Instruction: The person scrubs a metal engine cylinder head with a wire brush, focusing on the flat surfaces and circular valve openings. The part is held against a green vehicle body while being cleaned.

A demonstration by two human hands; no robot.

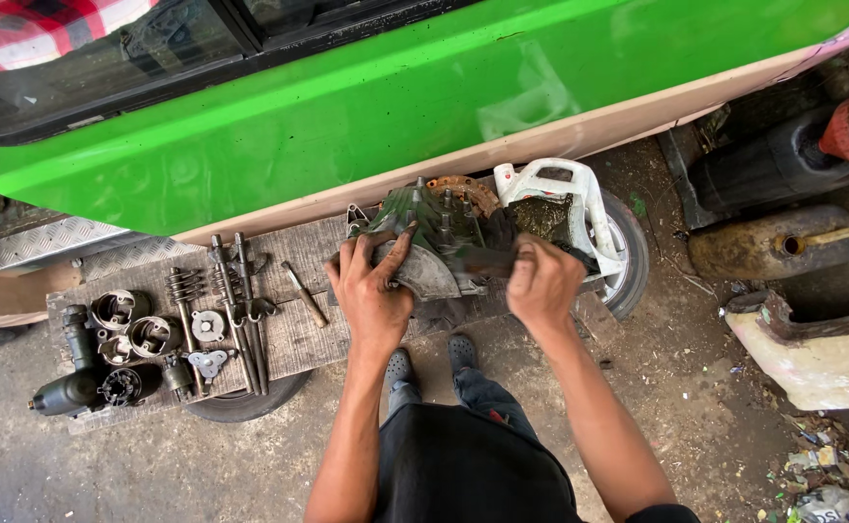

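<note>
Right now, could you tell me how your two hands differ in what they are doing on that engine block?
The left hand lies open, fingers spread flat on the green engine block, bracing it. The right hand is closed around a dark brush-like tool, blurred as if moving. The left hand sits on the block's near left side, the right hand at its right end. Both are bare and work over the wooden plank.

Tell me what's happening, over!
Left hand flat on the engine block. Right hand shut on a brush, blurred. Pistons and valves lie left, apart.
</note>
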